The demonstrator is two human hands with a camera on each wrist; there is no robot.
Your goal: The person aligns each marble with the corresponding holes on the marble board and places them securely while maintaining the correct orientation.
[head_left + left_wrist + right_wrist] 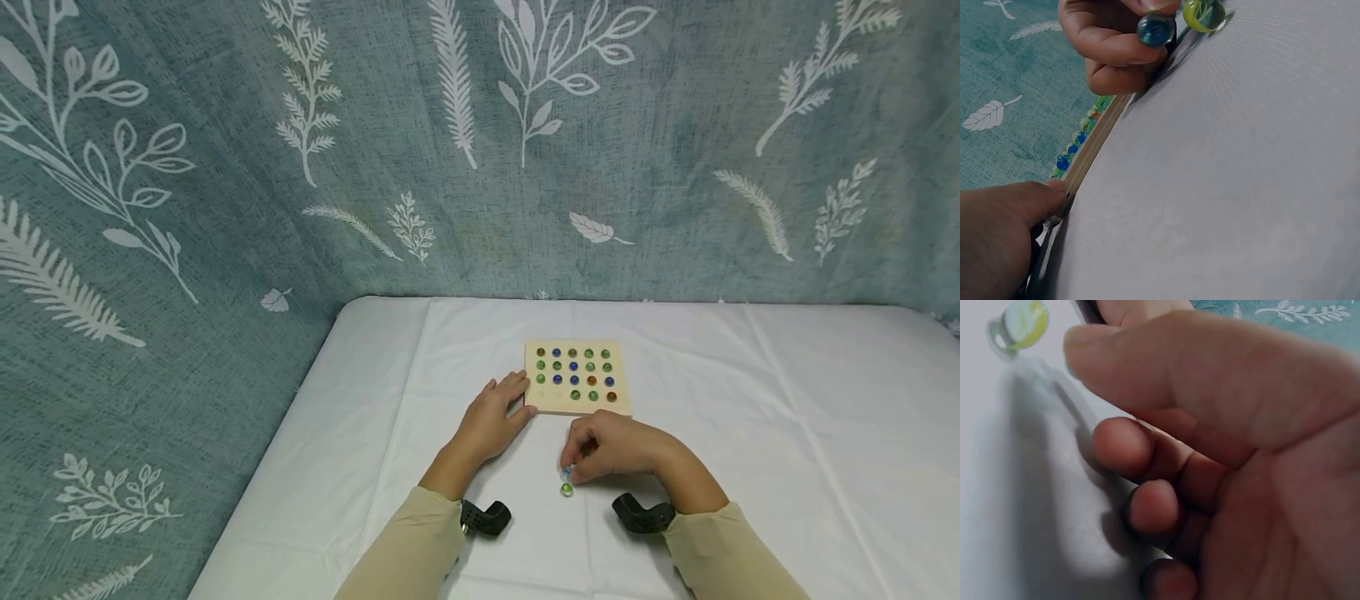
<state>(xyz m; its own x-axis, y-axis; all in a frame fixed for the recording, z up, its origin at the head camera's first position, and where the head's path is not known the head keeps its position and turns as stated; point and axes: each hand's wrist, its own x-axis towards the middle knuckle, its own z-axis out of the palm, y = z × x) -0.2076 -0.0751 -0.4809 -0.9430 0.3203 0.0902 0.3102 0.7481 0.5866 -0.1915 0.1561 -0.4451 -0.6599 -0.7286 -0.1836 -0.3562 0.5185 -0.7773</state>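
Note:
A pale wooden board holds rows of glass marbles in green, blue and amber. Two hollows at its near left corner are bare. My left hand rests at the board's left side, fingers extended along the edge and thumb at the near corner. Between thumb and fingers, my right hand pinches a blue glass marble, low over the cloth in front of the board. Right beside those fingertips lies a yellow-green marble on the table. In the right wrist view the thumb hides the pinched marble.
A white cloth with fold creases covers the table. Behind and to the left hangs a teal curtain with white leaf prints. A black wrist device sits on the left wrist, another on the right.

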